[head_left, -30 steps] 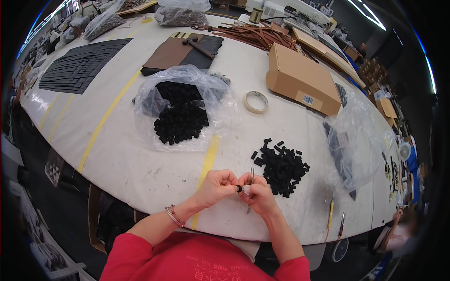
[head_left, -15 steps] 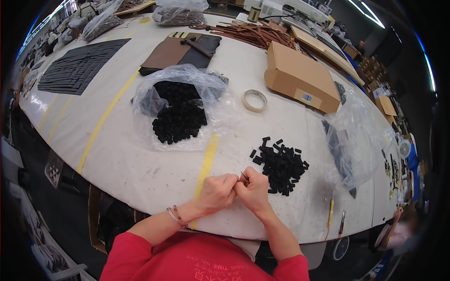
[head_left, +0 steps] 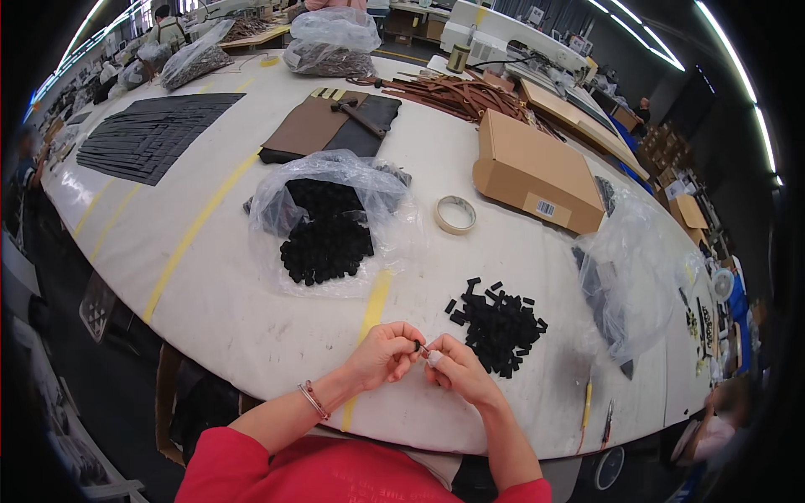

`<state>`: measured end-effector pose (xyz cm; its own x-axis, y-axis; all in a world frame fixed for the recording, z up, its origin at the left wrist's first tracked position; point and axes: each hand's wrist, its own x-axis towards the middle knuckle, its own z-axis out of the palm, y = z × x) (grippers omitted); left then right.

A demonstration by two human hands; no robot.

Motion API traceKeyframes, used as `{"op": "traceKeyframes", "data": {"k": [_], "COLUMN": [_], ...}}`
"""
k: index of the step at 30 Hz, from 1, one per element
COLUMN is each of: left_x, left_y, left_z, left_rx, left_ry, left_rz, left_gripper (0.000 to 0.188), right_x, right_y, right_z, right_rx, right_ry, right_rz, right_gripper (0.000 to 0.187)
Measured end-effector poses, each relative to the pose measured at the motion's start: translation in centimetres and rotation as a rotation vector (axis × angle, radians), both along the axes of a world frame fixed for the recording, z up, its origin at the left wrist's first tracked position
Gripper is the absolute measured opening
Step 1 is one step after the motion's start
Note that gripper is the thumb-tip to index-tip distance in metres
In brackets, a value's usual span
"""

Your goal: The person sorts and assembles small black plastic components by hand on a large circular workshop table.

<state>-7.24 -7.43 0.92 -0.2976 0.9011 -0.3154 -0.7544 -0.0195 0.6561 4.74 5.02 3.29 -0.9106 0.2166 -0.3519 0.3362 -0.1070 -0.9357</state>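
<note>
My two hands meet above the near part of the table. My left hand (head_left: 386, 354) is closed, pinching a small black piece (head_left: 417, 344) between thumb and fingertips. Closed beside it, my right hand (head_left: 459, 369) grips a thin dark pointed tool (head_left: 425, 350) whose tip reaches the black piece; most of the tool is hidden by the fingers. Something whitish covers my right thumb tip. Just beyond my right hand lies a loose pile of short black tubes (head_left: 505, 329). Farther left, an opened clear plastic bag (head_left: 272, 197) spills many small black pieces (head_left: 325, 250).
A roll of tape (head_left: 455, 215) and a cardboard box (head_left: 537, 172) lie farther back. At right are a crumpled plastic bag (head_left: 633, 277), a yellow-handled tool (head_left: 587, 402) and another slim tool (head_left: 608, 422). Black strips (head_left: 155, 134) and a hammer (head_left: 360, 116) on brown sheets lie far left.
My hands have tilted open, showing the black piece and the tool between them. The whole scene sits lower in the picture as the view has lifted.
</note>
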Motion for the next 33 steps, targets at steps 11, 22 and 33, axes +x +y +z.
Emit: {"op": "traceKeyframes", "data": {"k": [11,22,33], "left_x": [-0.2,-0.2,1.4], "left_y": [0.1,0.0,0.0], "left_z": [-0.1,-0.3,0.5], "left_rx": [0.077,-0.031,-0.056], "left_ry": [-0.065,-0.122,0.273], "left_rz": [-0.036,-0.142,0.136], "left_gripper": [0.014,0.015,0.013], "right_x": [-0.3,0.0,-0.7], "right_y": [0.1,1.2,-0.6], "right_z": [0.3,1.4,0.1], "right_rx": [0.035,0.047,0.613], "right_ry": [-0.018,-0.046,0.104], "right_rz": [-0.03,0.181,-0.012], "right_gripper": [0.012,0.012,0.012]}}
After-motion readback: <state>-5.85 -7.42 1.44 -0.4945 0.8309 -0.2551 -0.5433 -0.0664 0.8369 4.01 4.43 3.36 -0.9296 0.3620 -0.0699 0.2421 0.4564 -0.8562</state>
